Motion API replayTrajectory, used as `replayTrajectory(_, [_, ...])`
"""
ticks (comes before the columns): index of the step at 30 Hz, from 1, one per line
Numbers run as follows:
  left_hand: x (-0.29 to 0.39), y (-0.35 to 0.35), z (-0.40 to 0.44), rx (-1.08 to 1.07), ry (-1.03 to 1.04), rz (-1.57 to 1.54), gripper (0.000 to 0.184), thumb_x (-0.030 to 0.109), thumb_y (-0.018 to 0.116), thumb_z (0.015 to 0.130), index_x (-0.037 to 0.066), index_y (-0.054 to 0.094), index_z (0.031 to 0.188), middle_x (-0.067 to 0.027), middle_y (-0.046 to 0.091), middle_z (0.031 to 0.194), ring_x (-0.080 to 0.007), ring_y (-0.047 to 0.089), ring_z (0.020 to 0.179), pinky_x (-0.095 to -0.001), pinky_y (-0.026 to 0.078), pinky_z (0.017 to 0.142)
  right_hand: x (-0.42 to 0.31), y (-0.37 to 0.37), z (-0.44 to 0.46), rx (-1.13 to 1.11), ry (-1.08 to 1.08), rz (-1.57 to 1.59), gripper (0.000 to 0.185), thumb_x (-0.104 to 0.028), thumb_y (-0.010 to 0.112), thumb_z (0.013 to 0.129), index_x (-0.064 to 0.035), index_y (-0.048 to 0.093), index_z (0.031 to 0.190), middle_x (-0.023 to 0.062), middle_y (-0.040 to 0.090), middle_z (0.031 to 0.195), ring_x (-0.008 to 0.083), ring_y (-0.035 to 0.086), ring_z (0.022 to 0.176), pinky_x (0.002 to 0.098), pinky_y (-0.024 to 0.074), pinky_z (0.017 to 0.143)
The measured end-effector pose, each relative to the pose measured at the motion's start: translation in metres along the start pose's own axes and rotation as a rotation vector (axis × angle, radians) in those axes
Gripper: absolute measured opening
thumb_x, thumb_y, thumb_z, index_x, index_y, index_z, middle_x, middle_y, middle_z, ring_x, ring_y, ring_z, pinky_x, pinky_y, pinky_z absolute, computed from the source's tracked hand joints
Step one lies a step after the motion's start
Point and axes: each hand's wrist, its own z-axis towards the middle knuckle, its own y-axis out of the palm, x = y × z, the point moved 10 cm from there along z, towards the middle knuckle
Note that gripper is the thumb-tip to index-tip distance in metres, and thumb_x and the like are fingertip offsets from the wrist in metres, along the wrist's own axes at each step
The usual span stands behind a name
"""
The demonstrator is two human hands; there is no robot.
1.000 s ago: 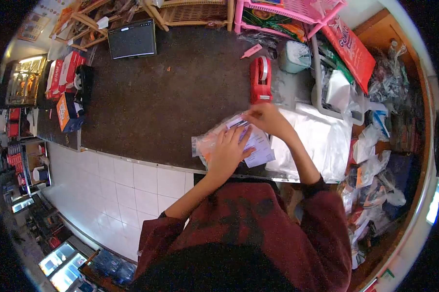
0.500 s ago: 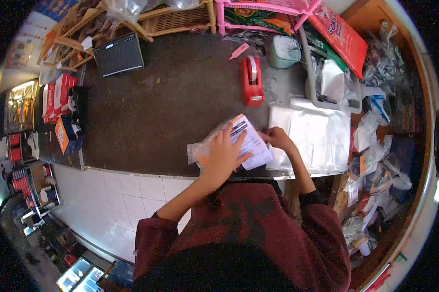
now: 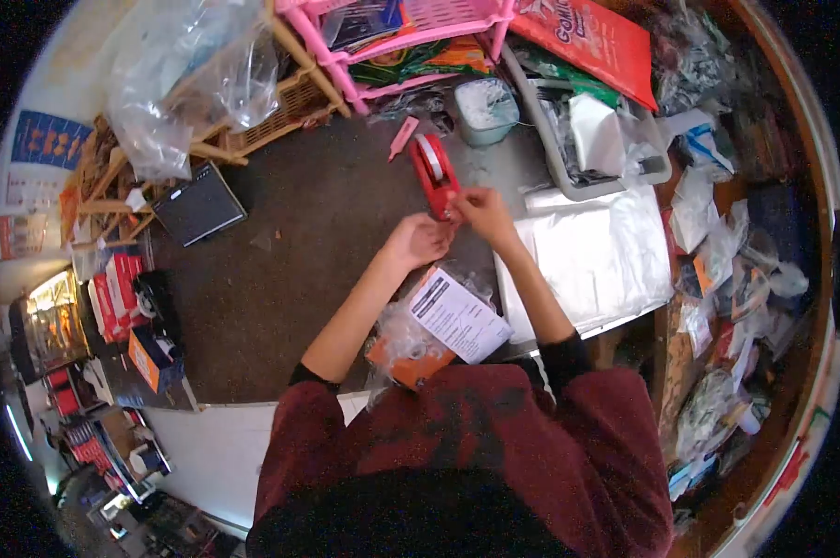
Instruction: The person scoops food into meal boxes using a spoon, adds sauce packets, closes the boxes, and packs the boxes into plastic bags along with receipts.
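Note:
A red tape dispenser (image 3: 436, 186) with a white roll stands on the dark counter. My right hand (image 3: 483, 214) is at its cutter end, thumb and fingers pinched on the adhesive tape there; the strip itself hardly shows. Close beside it, at the same end, my left hand (image 3: 420, 240) has its fingers curled; what they hold, if anything, is hidden. Between my forearms, near the counter's front edge, lies an orange packet in clear plastic (image 3: 411, 358), with a printed white paper (image 3: 460, 314) on top. Neither hand touches this packet.
Flat clear plastic bags (image 3: 587, 260) are stacked on the right, below a grey bin (image 3: 615, 189). Behind the dispenser are a pink marker (image 3: 403, 138), a tub (image 3: 487, 113) and a pink rack (image 3: 420, 46). A black flat box (image 3: 201, 206) leans at the left by wooden racks.
Both hands have left the packet and paper and moved up to the tape dispenser. The packet now lies by itself near the front edge. The head view has turned.

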Motion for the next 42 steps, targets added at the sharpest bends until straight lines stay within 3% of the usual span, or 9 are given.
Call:
replayTrajectory(7, [0.003,-0.01,0.034,0.15,0.161,-0.175,0.032,0.008,0.046,0.086,-0.004,0.047,0.116,-0.0113,0.054,0.112,-0.0207,0.05,0.106,-0.0305,0.038,0.096,-0.056,-0.033,-0.161,0.046,-0.078,-0.545,0.015,-0.018,0.059,0.079,-0.0032,0.064,0.08,0.0108,0.055,0.057,0.0258,0.055,0.061,0.0357,0.0431,0.061])
replayTrajectory(16, [0.003,-0.036,0.05,0.147,0.115,-0.031,0.016,0.004,0.056,0.084,-0.004,0.055,0.097,-0.012,0.059,0.095,-0.0206,0.059,0.088,-0.0289,0.05,0.082,-0.08,-0.05,-0.174,0.244,-0.139,-0.682,0.013,-0.015,0.056,0.078,-0.0033,0.062,0.077,0.01,0.062,0.069,0.0291,0.058,0.065,0.0388,0.0461,0.072])
replayTrajectory(23, [0.054,0.107,-0.102,0.243,0.804,1.181,0.012,0.011,0.06,0.083,0.0,0.057,0.089,-0.0049,0.058,0.085,-0.0127,0.056,0.078,-0.0223,0.045,0.07,-0.064,-0.005,-0.251,0.21,-0.035,0.316,0.019,-0.018,0.059,0.081,0.0005,0.063,0.082,0.0114,0.064,0.067,0.0128,0.061,0.059,0.0291,0.0468,0.056])
replayTrajectory(26, [0.034,0.072,-0.097,0.237,1.075,1.583,0.008,0.011,0.062,0.08,0.004,0.058,0.08,0.0012,0.052,0.072,-0.0064,0.046,0.065,-0.0194,0.037,0.06,-0.003,0.017,-0.269,0.386,0.195,0.021,0.036,-0.024,0.066,0.076,-0.0024,0.044,0.095,0.015,0.062,0.073,0.0305,0.062,0.068,0.0383,0.0464,0.057])
replayTrajectory(27, [0.024,0.017,-0.07,0.24,0.667,1.005,0.008,0.011,0.06,0.08,0.006,0.056,0.076,0.0032,0.047,0.068,-0.0057,0.044,0.063,-0.0188,0.036,0.059,0.001,0.014,-0.274,0.404,0.252,-0.039,0.038,-0.025,0.067,0.075,-0.0035,0.041,0.093,0.0154,0.061,0.073,0.0339,0.061,0.07,0.0401,0.0457,0.057])
replayTrajectory(33, [-0.028,-0.011,-0.057,0.244,0.106,0.43,0.019,0.022,0.051,0.084,0.006,0.061,0.087,-0.0023,0.059,0.083,-0.0115,0.054,0.073,-0.0282,0.046,0.066,0.033,0.02,-0.281,0.524,0.108,-0.023,0.046,-0.039,0.068,0.074,-0.0039,0.04,0.085,0.0101,0.056,0.063,0.0191,0.059,0.055,0.0315,0.0422,0.045])
replayTrajectory(35, [-0.034,0.006,-0.074,0.2,0.04,0.519,0.022,0.022,0.049,0.084,0.005,0.06,0.092,-0.0048,0.06,0.089,-0.0144,0.056,0.078,-0.0302,0.047,0.071,0.073,0.053,-0.299,0.238,0.519,0.088,0.047,-0.043,0.065,0.076,-0.0036,0.042,0.086,0.0071,0.055,0.061,0.0163,0.058,0.053,0.0297,0.0426,0.042])
replayTrajectory(38, [-0.045,-0.014,-0.092,0.113,0.028,0.721,0.027,0.024,0.047,0.085,0.004,0.059,0.1,-0.0078,0.061,0.095,-0.0184,0.058,0.085,-0.0328,0.048,0.076,0.094,0.082,-0.308,0.243,0.256,0.04,0.055,-0.052,0.058,0.078,-0.001,0.044,0.094,0.0079,0.057,0.063,0.0149,0.059,0.053,0.0277,0.0444,0.04])
replayTrajectory(42, [-0.061,-0.04,-0.112,-0.166,0.152,1.052,0.038,0.03,0.044,0.087,0.002,0.053,0.11,-0.0096,0.058,0.103,-0.0201,0.056,0.092,-0.0337,0.046,0.082,0.083,0.11,-0.277,0.052,-0.007,0.177,0.092,-0.055,0.056,0.077,0.0055,0.018,0.133,0.0312,0.037,0.126,0.0351,0.041,0.117,0.0371,0.0338,0.097])
